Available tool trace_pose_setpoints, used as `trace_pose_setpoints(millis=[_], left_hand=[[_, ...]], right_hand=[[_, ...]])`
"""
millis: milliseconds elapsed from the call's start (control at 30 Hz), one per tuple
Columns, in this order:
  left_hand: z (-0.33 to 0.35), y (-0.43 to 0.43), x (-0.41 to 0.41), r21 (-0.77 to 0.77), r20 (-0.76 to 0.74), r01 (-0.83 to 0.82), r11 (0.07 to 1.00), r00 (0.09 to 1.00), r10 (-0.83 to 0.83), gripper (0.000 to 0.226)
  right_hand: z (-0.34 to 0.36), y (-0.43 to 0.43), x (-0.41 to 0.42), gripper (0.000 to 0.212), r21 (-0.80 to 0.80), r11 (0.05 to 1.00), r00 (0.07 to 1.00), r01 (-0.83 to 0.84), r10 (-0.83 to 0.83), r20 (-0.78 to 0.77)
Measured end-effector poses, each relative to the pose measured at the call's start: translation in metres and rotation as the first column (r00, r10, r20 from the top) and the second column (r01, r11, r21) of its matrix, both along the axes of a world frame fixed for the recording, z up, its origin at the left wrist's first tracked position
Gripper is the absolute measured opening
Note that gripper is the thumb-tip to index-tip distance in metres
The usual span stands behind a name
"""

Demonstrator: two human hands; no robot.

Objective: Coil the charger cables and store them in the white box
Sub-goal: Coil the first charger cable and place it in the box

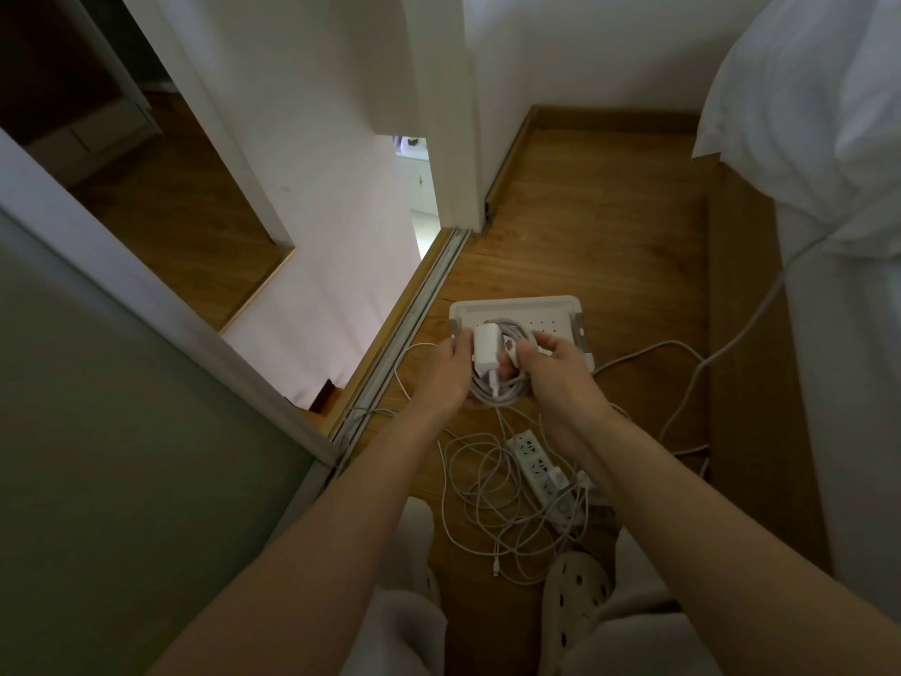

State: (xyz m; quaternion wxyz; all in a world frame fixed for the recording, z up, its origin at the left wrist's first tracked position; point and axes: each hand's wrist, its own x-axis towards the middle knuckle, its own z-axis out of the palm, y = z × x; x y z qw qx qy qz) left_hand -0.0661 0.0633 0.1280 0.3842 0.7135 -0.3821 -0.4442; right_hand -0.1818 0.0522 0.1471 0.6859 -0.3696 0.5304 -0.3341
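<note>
Over the near edge of the white box [517,307], set on the floor [585,246], a coiled charger cable [507,387] with its adapter [485,351] is gripped by the left hand [451,373] and right hand [556,373], fingers curled round it. Loose cables [487,485] are tangled beside a power strip [541,473].

Over the near edge of the box [517,304] sits the coiled cable [495,390], between the left hand [446,370] and the right hand [560,375]. Nearer than the box lie the power strip [538,468] and loose cables [480,505]; left of it runs the door track [419,304].
</note>
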Motion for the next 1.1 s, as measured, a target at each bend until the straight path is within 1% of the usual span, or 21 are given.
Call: trace_pose_setpoints(millis=[100, 133, 200, 267, 367, 433, 467, 533, 600, 633, 700, 767, 800, 867, 900, 933, 967, 1000, 1033, 1067, 1100], left_hand=[[0.003, -0.001, -0.009, -0.014, -0.172, 0.007, 1.0, 0.985, -0.009, 0.049], [0.005, 0.0, -0.012, -0.02, -0.196, 0.013, 1.0, 0.98, -0.017, 0.045], [0.004, 0.001, -0.015, -0.02, -0.216, 0.005, 1.0, 0.976, -0.009, 0.038], [0.001, -0.001, -0.014, 0.0, -0.255, -0.038, 0.999, 0.966, 0.037, 0.038], [0.0, -0.005, -0.017, 0.052, -0.313, -0.095, 0.994, 0.944, 0.107, 0.041], [0.001, -0.006, -0.019, 0.05, -0.348, -0.097, 0.994, 0.931, 0.109, 0.039], [0.001, -0.006, -0.02, 0.043, -0.342, -0.086, 0.995, 0.935, 0.096, 0.039], [0.0, -0.008, -0.022, 0.01, -0.266, -0.037, 0.999, 0.963, 0.039, 0.04], [-0.004, -0.011, -0.024, -0.043, -0.089, 0.084, 0.996, 0.992, -0.088, 0.044], [-0.007, -0.012, -0.024, -0.057, -0.012, 0.16, 0.986, 0.987, -0.161, 0.046], [-0.013, -0.014, -0.024, -0.05, 0.079, 0.304, 0.951, 0.951, -0.3, 0.047], [-0.024, -0.02, -0.02, -0.024, 0.17, 0.415, 0.909, 0.898, -0.405, 0.045], [-0.03, -0.023, -0.017, -0.014, 0.21, 0.453, 0.891, 0.873, -0.441, 0.042], [-0.047, -0.03, -0.012, 0.003, 0.281, 0.492, 0.871, 0.835, -0.473, 0.039], [-0.056, -0.034, -0.01, 0.013, 0.315, 0.499, 0.866, 0.82, -0.478, 0.041], [-0.066, -0.037, -0.007, 0.031, 0.357, 0.51, 0.86, 0.798, -0.486, 0.045], [-0.076, -0.041, -0.003, 0.062, 0.433, 0.53, 0.846, 0.75, -0.501, 0.05], [-0.085, -0.044, 0.002, 0.116, 0.546, 0.556, 0.823, 0.656, -0.521, 0.058], [-0.093, -0.048, 0.007, 0.173, 0.658, 0.575, 0.8, 0.537, -0.528, 0.065], [-0.102, -0.053, 0.015, 0.217, 0.734, 0.582, 0.784, 0.432, -0.524, 0.069], [-0.11, -0.058, 0.022, 0.249, 0.771, 0.581, 0.775, 0.366, -0.522, 0.067]], right_hand=[[0.002, -0.005, -0.003, 0.03, 0.015, 0.999, 0.997, 0.029, -0.028, -0.073], [0.0, -0.007, -0.004, 0.033, 0.009, 0.999, 0.996, 0.032, -0.032, -0.078], [0.002, -0.007, -0.008, 0.042, -0.002, 1.0, 0.995, -0.02, 0.02, -0.096], [0.004, -0.006, -0.008, 0.045, -0.026, 0.997, 0.994, -0.073, 0.071, -0.084], [0.001, -0.009, -0.009, 0.057, -0.087, 0.991, 0.991, -0.102, 0.094, -0.091], [-0.006, -0.015, -0.011, 0.051, -0.13, 0.988, 0.986, -0.082, 0.062, -0.156], [-0.009, -0.017, -0.011, 0.046, -0.155, 0.985, 0.977, -0.076, 0.043, -0.209], [-0.016, -0.024, -0.013, 0.042, -0.202, 0.972, 0.938, -0.123, 0.047, -0.345], [-0.018, -0.027, -0.016, 0.049, -0.17, 0.974, 0.914, -0.152, 0.073, -0.4], [-0.02, -0.029, -0.018, 0.052, -0.134, 0.979, 0.91, -0.155, 0.089, -0.404], [-0.027, -0.03, -0.021, 0.055, -0.059, 0.982, 0.904, -0.18, 0.142, -0.403], [-0.037, -0.03, -0.022, 0.055, 0.025, 0.981, 0.924, -0.194, 0.191, -0.331], [-0.041, -0.03, -0.02, 0.061, 0.073, 0.981, 0.94, -0.179, 0.193, -0.281], [-0.053, -0.038, -0.015, 0.078, 0.143, 0.985, 0.965, -0.093, 0.125, -0.232], [-0.057, -0.043, -0.013, 0.076, 0.165, 0.985, 0.967, -0.052, 0.091, -0.238], [-0.062, -0.051, -0.012, 0.068, 0.174, 0.984, 0.963, -0.025, 0.071, -0.261], [-0.068, -0.06, -0.011, 0.059, 0.174, 0.985, 0.953, -0.004, 0.057, -0.297], [-0.074, -0.069, -0.009, 0.053, 0.153, 0.988, 0.935, 0.002, 0.052, -0.35], [-0.082, -0.079, -0.008, 0.05, 0.116, 0.993, 0.907, -0.007, 0.056, -0.418], [-0.09, -0.09, -0.006, 0.05, 0.066, 0.997, 0.87, -0.035, 0.063, -0.49], [-0.098, -0.1, -0.004, 0.049, 0.014, 0.998, 0.826, -0.064, 0.061, -0.561]])
